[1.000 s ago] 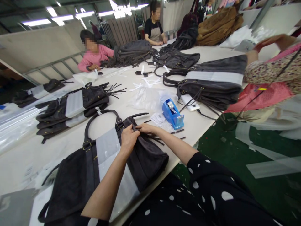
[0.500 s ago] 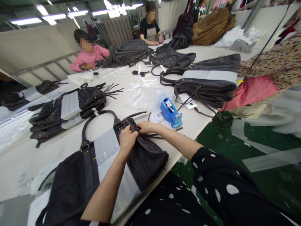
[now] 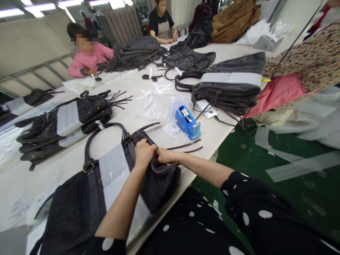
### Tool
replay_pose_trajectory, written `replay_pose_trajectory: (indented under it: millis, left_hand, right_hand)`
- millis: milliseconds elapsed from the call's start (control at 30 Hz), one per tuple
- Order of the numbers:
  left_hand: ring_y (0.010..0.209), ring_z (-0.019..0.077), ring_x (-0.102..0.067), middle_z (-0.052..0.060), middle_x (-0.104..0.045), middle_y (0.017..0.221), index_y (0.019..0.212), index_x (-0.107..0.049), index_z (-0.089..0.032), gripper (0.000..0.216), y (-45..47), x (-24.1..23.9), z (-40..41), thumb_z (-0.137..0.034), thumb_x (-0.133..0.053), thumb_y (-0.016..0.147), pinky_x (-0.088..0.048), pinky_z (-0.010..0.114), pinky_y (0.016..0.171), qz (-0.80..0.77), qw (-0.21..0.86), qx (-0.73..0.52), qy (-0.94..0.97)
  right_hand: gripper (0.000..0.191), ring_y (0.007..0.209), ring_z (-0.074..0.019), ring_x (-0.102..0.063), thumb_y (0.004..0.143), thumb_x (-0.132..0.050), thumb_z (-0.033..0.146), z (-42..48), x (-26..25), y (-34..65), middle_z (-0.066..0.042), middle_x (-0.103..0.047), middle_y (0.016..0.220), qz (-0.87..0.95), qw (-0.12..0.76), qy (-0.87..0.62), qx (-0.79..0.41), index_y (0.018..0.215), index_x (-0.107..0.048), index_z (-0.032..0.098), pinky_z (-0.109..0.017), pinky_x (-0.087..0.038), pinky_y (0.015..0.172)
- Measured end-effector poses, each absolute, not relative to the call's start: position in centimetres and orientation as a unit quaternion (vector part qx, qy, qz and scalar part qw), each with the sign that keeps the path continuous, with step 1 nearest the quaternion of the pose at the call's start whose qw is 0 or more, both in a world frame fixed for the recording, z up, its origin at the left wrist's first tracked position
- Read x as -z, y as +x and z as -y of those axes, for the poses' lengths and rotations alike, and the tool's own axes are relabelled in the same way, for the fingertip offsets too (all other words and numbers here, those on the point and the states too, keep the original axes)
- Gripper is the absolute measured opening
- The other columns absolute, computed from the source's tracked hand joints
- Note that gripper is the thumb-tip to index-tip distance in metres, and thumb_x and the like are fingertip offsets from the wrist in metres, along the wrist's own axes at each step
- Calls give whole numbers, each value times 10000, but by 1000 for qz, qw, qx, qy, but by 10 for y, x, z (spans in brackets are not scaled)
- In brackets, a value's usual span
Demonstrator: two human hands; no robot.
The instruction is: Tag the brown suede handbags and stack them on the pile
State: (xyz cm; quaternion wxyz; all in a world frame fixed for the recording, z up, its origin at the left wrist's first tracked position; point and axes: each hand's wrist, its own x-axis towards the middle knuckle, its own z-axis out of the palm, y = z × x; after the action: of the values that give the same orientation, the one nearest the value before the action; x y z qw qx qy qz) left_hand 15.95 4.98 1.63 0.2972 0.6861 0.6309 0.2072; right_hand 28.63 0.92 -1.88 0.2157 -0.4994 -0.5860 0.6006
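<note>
At the centre, the left hand is gripping the bunched end of the dark bag, probably steadying it while the right hand is tucking into the fold; its hidden fingers are leaving that grip unclear. The bag is lying across the desk, lower left to centre, a white band crossing its middle, seemingly keeping it flat.

- No words or numbers are showing clearly enough to read.
- White labels are lying beside the blue tape holder, and their print is looking too tiny.
- Gray print is showing on clear plastic at the lower left, looking too blurry.
- A gray thing far across the counter is showing a dark mark, too small to tell.
</note>
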Motion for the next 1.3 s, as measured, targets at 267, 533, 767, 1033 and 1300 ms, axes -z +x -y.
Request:
replay_pose_trajectory:
  millis: [267, 533, 767, 1033, 1300]
  left_hand:
    - [419, 85, -372, -67, -409, 426, 572, -484, -171, 85, 163, -16, -46, -243, -524, 550, -290, 215, 442, -629, 274, -239, 687]
    - [480, 111, -449, -48, -474, 461, 641, -537, -159, 112, 175, -4, -41, -244, -518, 571, -360, 220, 522, -658, 218, -255, 674]
    - [559, 140, -543, -27, -561, 531, 807, -596, -138, 252, 177, 8, -38, -244, -528, 589, -419, 231, 585, -667, 220, -266, 661]
    - [857, 202, -610, 112, -657, 869, 1019, -552, -108, 302, 179, 13, -26, -214, -363, 809, -435, 288, 785, -648, 193, -144, 722]
    - [943, 255, -563, 178, -539, 1065, 1255, -382, -49, 464, 184, 28, 0, -271, -335, 850, -454, 337, 735, -606, 51, 11, 794]
  right_hand:
    - [97, 456, -80, -475, 667, -611, 214, 8, 6, 297, 55, -476, 463, 658, 142, -542, -503, 628, -551, 148, -172, -352, 461]
    - [120, 565, -91, -481, 583, -545, 96, 26, 15, 301, 36, -538, 595, 568, 228, -460, -644, 691, -593, 114, -187, -373, 532]
    - [167, 601, -92, -498, 635, -565, 235, 43, 25, 312, 32, -563, 619, 494, 237, -326, -771, 734, -647, 129, -200, -402, 605]
    - [107, 504, -69, -394, 631, -531, 209, 44, 39, 295, 59, -442, 506, 531, 264, -401, -698, 570, -567, 129, -186, -310, 486]
    - [121, 516, -92, -410, 663, -491, 139, 50, 37, 302, 45, -466, 509, 588, 234, -485, -604, 559, -554, 138, -206, -318, 508]
